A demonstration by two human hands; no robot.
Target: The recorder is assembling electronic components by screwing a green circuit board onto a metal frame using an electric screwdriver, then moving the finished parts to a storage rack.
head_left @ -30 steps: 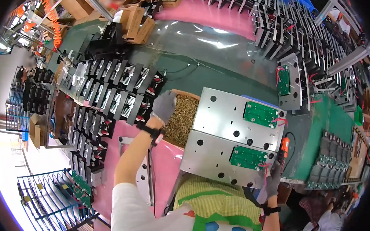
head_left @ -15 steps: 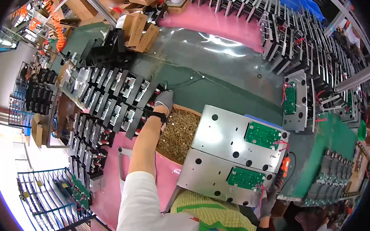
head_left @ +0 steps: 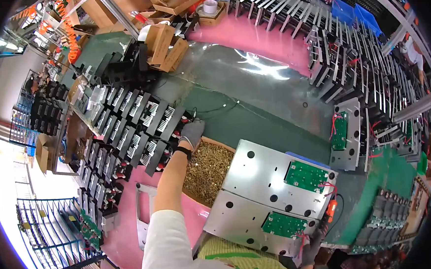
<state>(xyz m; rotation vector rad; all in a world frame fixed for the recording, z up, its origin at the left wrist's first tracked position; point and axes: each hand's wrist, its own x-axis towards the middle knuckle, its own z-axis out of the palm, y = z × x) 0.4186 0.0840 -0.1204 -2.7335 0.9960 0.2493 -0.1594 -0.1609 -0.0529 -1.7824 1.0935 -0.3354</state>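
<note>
My left hand [head_left: 193, 132], in a grey glove, is at the near right end of the rows of black modules with white fins [head_left: 165, 119], beside the far left corner of a tray of small brass-coloured screws [head_left: 209, 169]. Its fingers curl down and their tips are hidden. My right hand [head_left: 309, 252], also gloved, is low at the right corner of two flat metal panels [head_left: 250, 174]. It seems closed round the dark body of an orange-ended tool [head_left: 332, 209], probably a corded screwdriver. Each panel bears a green circuit board [head_left: 304, 176] with red wires.
Upright metal panels [head_left: 336, 53] stand in dense rows along the far right. Another panel with a circuit board [head_left: 341, 129] stands right of the bench. Dark parts with green boards [head_left: 383, 215] lie lower right. Cardboard boxes [head_left: 166, 49] are far left; a blue wire rack [head_left: 54, 233] is near left.
My view has shifted, so the bench and panels appear lower in the picture. Both hands keep nearly the same places beside the tray and the panel corner.
</note>
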